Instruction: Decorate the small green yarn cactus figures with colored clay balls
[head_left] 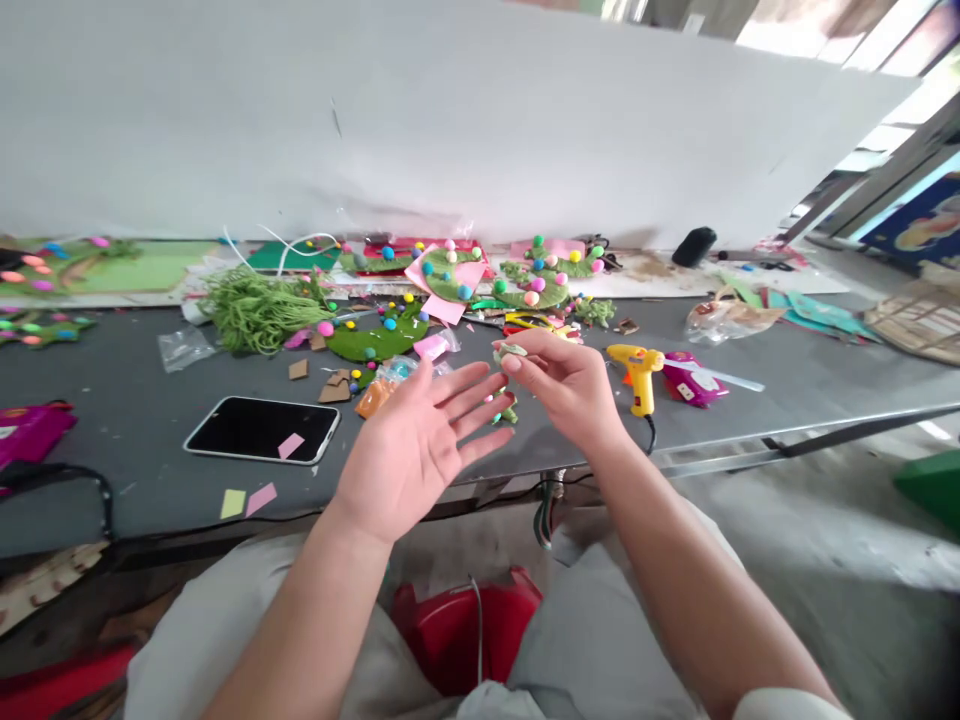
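Observation:
My left hand [416, 445] is palm up with its fingers spread, and nothing lies in it. Just right of its fingertips, my right hand [566, 385] pinches a small pale green piece [510, 352] between thumb and fingers; its exact kind is too small to make out. Below that piece, partly hidden behind my left fingers, is a small green item with tiny coloured balls [508, 408]. Green felt shapes dotted with pompoms [382, 340] lie beyond my hands. A yellow glue gun [637, 375] stands right of my right hand.
A phone [262, 428] lies on the grey table [165, 500] at left, with paper scraps near it. Behind it sits a bundle of green strands [262, 305]. A magenta item [690, 380] lies beside the glue gun. A white panel [450, 120] rises behind the table.

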